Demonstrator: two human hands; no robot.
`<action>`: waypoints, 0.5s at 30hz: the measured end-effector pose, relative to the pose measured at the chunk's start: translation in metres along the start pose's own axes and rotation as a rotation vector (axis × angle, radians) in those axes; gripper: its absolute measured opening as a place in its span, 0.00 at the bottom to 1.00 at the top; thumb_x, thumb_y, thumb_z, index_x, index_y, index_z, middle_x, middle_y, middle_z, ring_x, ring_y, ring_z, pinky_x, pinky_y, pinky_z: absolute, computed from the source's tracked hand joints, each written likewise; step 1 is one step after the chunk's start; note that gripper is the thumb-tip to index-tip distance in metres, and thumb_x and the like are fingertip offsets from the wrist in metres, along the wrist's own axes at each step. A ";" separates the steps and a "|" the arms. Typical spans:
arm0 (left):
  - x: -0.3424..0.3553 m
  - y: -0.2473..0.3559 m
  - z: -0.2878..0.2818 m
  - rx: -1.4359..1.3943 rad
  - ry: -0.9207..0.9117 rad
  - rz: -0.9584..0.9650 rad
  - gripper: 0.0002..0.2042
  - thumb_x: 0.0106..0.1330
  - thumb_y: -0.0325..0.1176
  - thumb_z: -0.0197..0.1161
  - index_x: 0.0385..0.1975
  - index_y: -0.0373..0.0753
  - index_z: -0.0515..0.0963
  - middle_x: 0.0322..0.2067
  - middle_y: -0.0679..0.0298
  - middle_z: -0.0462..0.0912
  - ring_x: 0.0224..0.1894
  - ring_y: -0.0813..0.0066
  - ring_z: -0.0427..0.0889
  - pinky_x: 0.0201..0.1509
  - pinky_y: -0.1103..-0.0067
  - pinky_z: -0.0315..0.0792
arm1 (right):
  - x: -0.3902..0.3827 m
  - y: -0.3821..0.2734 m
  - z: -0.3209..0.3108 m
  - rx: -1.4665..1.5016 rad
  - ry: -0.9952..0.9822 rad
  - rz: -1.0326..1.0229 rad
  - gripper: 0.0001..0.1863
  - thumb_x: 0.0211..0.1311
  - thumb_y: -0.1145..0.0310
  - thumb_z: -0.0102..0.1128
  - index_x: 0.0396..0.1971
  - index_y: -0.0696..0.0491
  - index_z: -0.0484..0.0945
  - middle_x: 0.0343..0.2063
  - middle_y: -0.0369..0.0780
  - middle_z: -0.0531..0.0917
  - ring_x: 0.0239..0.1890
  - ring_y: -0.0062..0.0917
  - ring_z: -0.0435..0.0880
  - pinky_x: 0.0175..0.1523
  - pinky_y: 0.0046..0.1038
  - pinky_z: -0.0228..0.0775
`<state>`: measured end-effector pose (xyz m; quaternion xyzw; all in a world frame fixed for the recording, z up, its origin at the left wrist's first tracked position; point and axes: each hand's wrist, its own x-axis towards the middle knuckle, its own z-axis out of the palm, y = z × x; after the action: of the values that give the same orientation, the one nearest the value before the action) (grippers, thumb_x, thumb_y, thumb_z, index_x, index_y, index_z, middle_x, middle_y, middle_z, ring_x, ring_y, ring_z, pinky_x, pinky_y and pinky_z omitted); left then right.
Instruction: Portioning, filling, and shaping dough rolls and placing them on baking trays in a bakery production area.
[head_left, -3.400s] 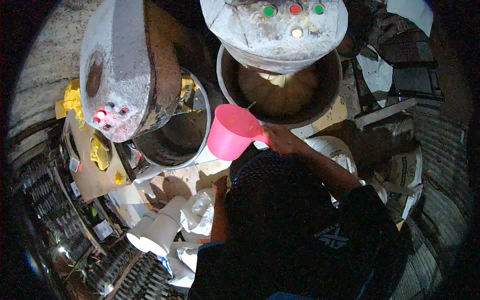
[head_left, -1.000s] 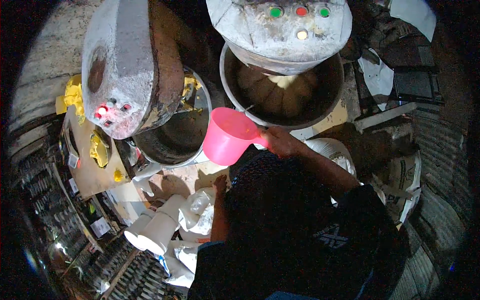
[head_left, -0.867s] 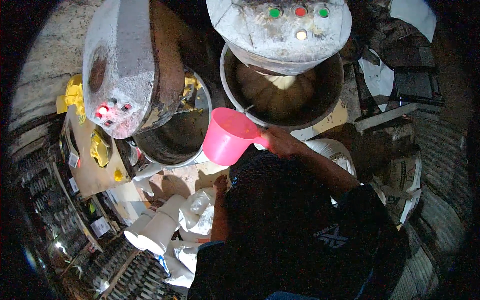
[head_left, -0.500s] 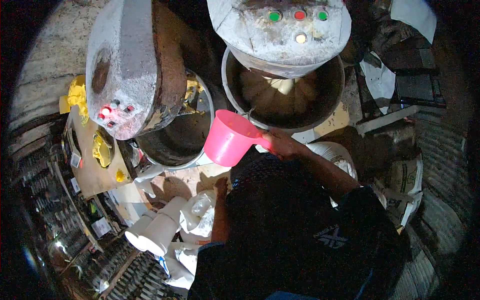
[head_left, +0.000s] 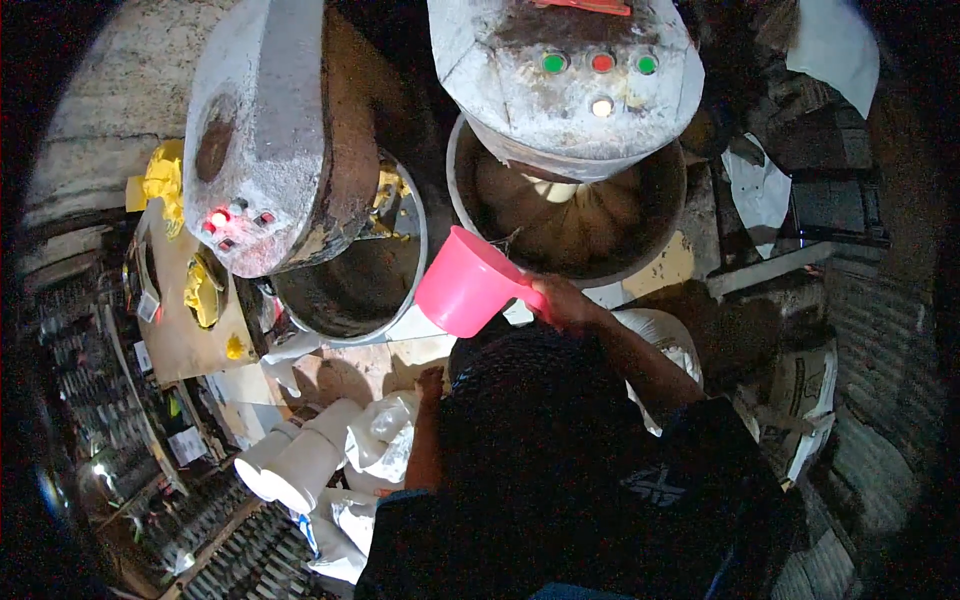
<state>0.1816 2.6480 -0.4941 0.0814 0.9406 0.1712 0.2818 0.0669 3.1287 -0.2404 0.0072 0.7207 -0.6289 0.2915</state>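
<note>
My right hand (head_left: 562, 303) is wrapped round the handle of a pink plastic jug (head_left: 466, 285). The jug hangs tilted in front of two large floor mixers, just at the near rim of the right metal bowl (head_left: 660, 235). Some pale, dough-like stuff (head_left: 553, 190) shows in that bowl, mostly hidden under the mixer head (head_left: 560, 105). My left hand (head_left: 430, 381) hangs low, near a clear plastic bag (head_left: 385, 425); its fingers are too dark to read. Dark shirt cloth fills the lower middle.
At the left, another mixer head (head_left: 262, 150) with a lit red lamp overhangs its bowl (head_left: 345, 290). Yellow, creamy lumps (head_left: 203, 295) lie on a wooden board (head_left: 175, 350). White tubs (head_left: 310, 465) stand at lower left. White sacks (head_left: 665, 345) lie to the right.
The jug has tipped a little, its rim turning more toward the right bowl. Less of the pale stuff shows under the right mixer head. The whole view has shifted slightly.
</note>
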 end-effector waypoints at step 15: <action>0.005 0.008 -0.002 -0.498 0.052 -0.496 0.19 0.54 0.45 0.67 0.36 0.35 0.77 0.33 0.62 0.80 0.27 0.72 0.79 0.32 0.73 0.74 | -0.025 0.052 -0.015 0.930 0.305 0.349 0.26 0.65 0.41 0.33 0.28 0.49 0.70 0.11 0.32 0.65 0.08 0.17 0.62 0.10 0.20 0.52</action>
<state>0.1766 2.6558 -0.4923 -0.2251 0.8680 0.3236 0.3019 0.1013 3.1624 -0.2757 0.3476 0.3876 -0.8164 0.2498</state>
